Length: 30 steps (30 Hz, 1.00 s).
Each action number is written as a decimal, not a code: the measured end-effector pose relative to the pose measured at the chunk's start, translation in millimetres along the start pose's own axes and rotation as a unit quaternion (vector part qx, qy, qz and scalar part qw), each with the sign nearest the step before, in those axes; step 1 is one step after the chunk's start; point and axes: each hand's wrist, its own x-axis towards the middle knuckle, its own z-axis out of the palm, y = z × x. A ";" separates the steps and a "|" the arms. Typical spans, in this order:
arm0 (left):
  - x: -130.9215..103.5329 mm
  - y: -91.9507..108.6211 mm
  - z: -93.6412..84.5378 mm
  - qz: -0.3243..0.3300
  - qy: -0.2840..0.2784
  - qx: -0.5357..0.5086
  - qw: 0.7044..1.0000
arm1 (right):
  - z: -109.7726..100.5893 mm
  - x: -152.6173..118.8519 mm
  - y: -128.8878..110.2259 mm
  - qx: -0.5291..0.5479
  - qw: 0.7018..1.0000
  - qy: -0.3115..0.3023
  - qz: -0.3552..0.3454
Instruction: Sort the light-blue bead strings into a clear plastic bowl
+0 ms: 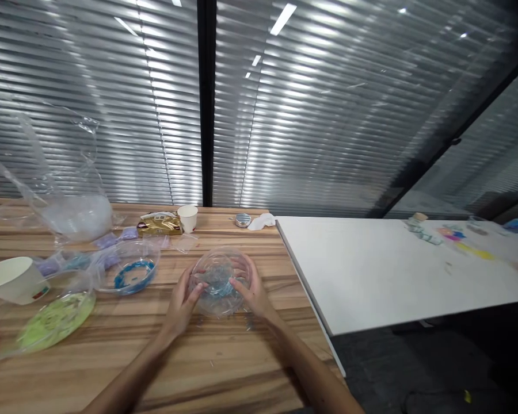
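Note:
Between my two hands is a clear plastic bowl (221, 259) with pale blue, see-through stuff (220, 282) in it, too blurred to name exactly. My left hand (185, 299) grips the bowl's left side, its thumb over the rim. On the opposite side my right hand (254, 290) holds it the same way, with fingers behind the wall and thumb inside. A few small clear bits lie on the wood just below the bowl. Left of it stands another clear bowl (153, 264) with a ring of blue material (133, 276).
On the left are a clear container with lime-green material (58, 319), a white tub (12, 280), small purple packets (106, 240) and a big clear bag (80, 215). Behind stand a gold packet (159, 224), a paper cup (187, 218), a round tin (243, 219) and tissue (262, 221). A white table (371, 270) adjoins at right.

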 end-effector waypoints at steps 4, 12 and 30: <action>-0.4 0.0 1.5 0.000 -0.007 0.000 1.000 | -1.2 1.3 -6.9 0.006 1.000 0.008 0.028; 0.9 1.4 0.7 -0.014 0.001 -0.015 1.000 | -1.1 1.4 -1.7 -0.001 1.000 -0.002 0.017; -1.2 0.6 -1.0 -0.031 -0.021 0.013 0.999 | -7.3 3.1 0.1 -0.009 0.999 -0.029 0.045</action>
